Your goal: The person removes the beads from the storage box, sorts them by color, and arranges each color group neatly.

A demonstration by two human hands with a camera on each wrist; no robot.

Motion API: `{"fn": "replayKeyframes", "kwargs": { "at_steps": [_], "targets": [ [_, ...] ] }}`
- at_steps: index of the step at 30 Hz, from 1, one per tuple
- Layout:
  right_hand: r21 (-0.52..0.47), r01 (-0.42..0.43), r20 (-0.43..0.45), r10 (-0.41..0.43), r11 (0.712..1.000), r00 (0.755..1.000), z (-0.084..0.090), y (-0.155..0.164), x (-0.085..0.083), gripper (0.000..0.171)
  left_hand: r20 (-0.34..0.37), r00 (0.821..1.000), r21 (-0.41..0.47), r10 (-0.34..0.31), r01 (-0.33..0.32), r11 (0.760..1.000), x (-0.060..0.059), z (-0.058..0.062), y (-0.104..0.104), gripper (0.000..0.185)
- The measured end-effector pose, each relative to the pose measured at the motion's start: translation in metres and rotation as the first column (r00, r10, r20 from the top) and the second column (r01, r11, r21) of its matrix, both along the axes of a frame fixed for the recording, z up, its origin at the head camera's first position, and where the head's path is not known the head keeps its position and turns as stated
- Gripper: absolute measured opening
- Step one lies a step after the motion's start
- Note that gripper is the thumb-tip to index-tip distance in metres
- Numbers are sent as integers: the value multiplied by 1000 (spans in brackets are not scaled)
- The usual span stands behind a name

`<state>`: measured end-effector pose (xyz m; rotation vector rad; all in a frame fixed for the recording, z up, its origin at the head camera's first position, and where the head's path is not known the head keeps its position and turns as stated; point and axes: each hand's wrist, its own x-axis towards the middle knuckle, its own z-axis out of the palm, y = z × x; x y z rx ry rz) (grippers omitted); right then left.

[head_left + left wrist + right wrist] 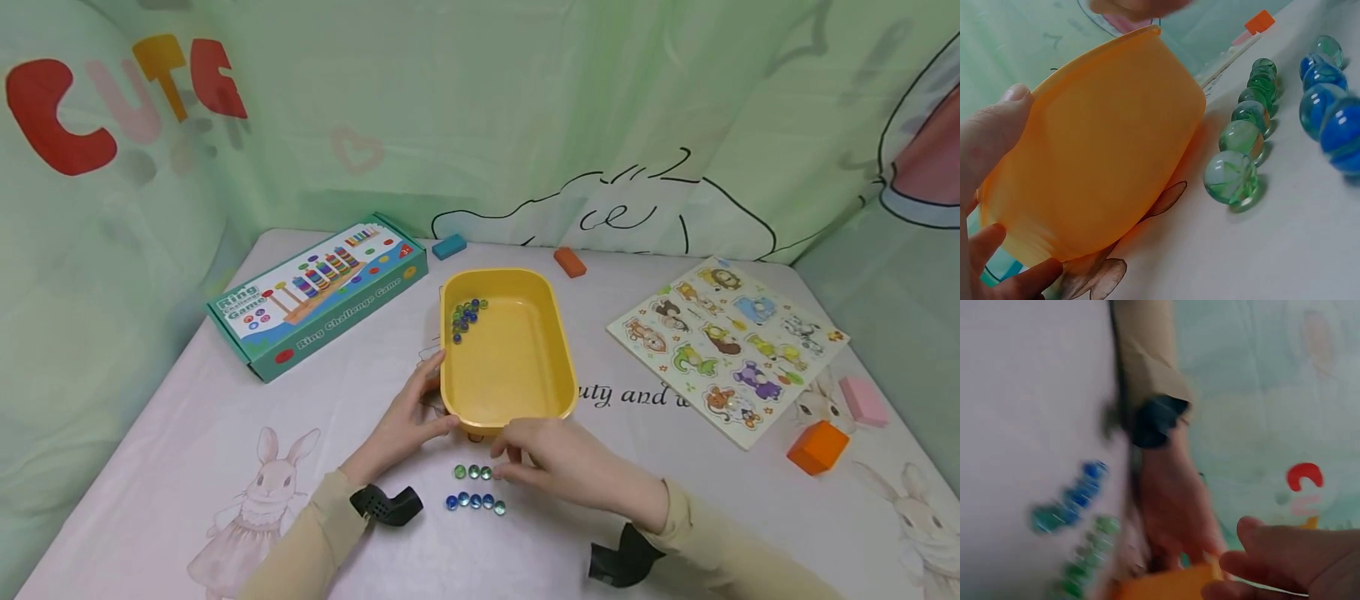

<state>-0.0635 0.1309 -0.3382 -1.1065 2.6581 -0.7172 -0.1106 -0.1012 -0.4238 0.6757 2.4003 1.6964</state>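
Observation:
A yellow plastic tub (pixel 517 400) stands in the middle of the table, with several blue and green glass marbles (pixel 467 317) gathered at its left inside. My left hand (pixel 401 421) holds its near left corner, thumb (pixel 1013 103) by the rim and fingers against the side wall. My right hand (pixel 562 458) hovers at the near rim, fingers bent and thumb apart, no marble showing between them. Before the tub lies a row of green marbles (pixel 1241 139), partly hidden by the right hand in the head view. Nearer me runs a row of mostly blue marbles (pixel 476 502).
A green Ring Challenge Game box (pixel 322 300) lies at the back left. Blue (pixel 449 247) and orange-red (pixel 570 262) blocks lie behind the tub. To the right are an animal puzzle board (pixel 727 350), an orange block (pixel 818 447) and a pink block (pixel 863 401).

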Motion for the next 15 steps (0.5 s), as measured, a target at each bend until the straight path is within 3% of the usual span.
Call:
{"fn": "replayKeyframes", "kwargs": {
  "at_steps": [3,6,11,15],
  "targets": [
    [-17,1,80,0,1000,997,18,6,-18,9,2,1000,-1,2,-2,1000,0,1,0,88],
    [5,-57,164,55,998,985,31,9,-41,6,1,1000,-6,4,-4,1000,0,3,0,88],
    [75,-170,324,137,982,936,40,7,-79,6,9,1000,-6,6,-6,1000,2,5,1,87],
    [106,-190,409,132,976,903,42,-3,-104,9,11,1000,-7,5,-5,1000,2,5,1,86]
  ]
}}
